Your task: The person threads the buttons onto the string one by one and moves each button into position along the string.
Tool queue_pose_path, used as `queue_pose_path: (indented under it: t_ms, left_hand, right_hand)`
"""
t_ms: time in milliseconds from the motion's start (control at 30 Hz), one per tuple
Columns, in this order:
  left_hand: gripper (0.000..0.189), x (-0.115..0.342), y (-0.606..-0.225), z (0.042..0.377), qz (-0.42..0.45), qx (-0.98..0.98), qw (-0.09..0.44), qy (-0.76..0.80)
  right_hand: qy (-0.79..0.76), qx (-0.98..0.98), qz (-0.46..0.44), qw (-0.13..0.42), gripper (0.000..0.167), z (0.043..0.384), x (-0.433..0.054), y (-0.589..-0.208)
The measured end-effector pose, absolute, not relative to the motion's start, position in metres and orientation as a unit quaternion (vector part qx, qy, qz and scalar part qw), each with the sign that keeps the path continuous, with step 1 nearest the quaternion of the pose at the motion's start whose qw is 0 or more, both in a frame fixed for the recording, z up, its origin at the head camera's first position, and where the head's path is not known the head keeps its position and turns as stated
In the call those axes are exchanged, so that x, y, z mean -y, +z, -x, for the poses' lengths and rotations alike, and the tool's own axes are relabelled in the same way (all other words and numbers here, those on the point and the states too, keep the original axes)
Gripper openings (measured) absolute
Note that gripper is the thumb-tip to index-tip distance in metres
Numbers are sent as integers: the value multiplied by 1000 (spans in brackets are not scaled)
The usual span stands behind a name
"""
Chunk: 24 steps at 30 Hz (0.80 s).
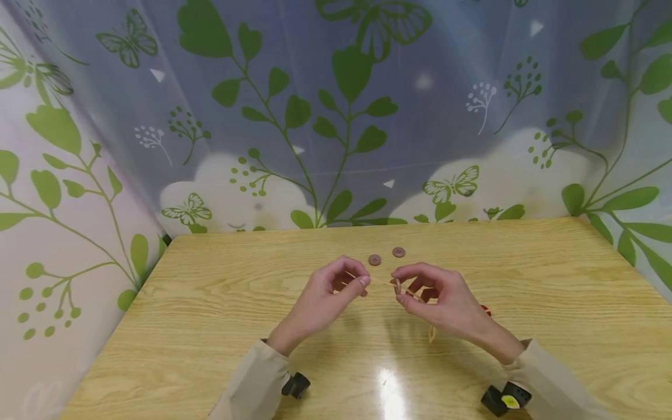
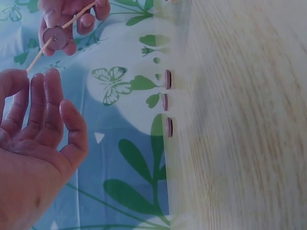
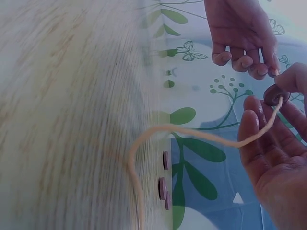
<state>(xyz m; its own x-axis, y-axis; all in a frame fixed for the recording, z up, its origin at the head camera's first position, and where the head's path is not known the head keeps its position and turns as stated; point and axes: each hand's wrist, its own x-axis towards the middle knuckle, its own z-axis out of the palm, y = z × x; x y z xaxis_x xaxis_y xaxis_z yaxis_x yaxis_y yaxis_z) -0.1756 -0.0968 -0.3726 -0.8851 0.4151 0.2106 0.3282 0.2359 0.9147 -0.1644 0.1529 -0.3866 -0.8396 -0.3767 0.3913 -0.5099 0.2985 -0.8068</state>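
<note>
A brown button (image 1: 397, 286) stands on edge between the thumb and forefinger of my right hand (image 1: 438, 291). A pale orange cord (image 2: 36, 62) runs through one of its holes, plainest in the left wrist view. My left hand (image 1: 333, 286) pinches the cord on the far side of the button, thumb against forefinger, and the cord is stretched straight between both hands. In the right wrist view, the cord's long tail (image 3: 192, 132) leaves the button, passes the right fingers and hangs down in a curve. Both hands are held above the wooden table.
Two loose brown buttons (image 1: 374, 259) lie flat just beyond my hands; a third button (image 2: 166, 102) shows beside them in the left wrist view. A small red thing (image 1: 486, 310) is mostly hidden behind my right wrist. A patterned curtain (image 1: 325, 163) borders the table (image 1: 220, 303).
</note>
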Motion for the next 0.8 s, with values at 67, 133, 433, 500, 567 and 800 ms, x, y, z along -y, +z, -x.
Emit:
queue_pose_path:
  t_ms: [67,133,433,500,567,800]
  left_hand:
    - [10,98,-372,176,-236,-784,38,573]
    - [9,99,-371,177,-236,-784,35,573]
    - [9,103,-368,177,-239,-785,18,571]
    - [9,104,-367,177,-240,-784,15,573]
    - [10,106,-368,177,-242,-782,11,574]
    - [12,109,-366,177,-244,-780,-1,576]
  right_hand:
    - [523,804,-276,63,27,165,-154,-387]
    - [525,803,-275,59,27,165,-154,-386]
    - [527,800,-279,60,29,165,-156,-386]
    - [528,801,-276,57,29,165,-157,-386]
    - [529,801,-274,54,29,164,-157,-386]
    - [530,801,-273,54,28,163,-158,-388]
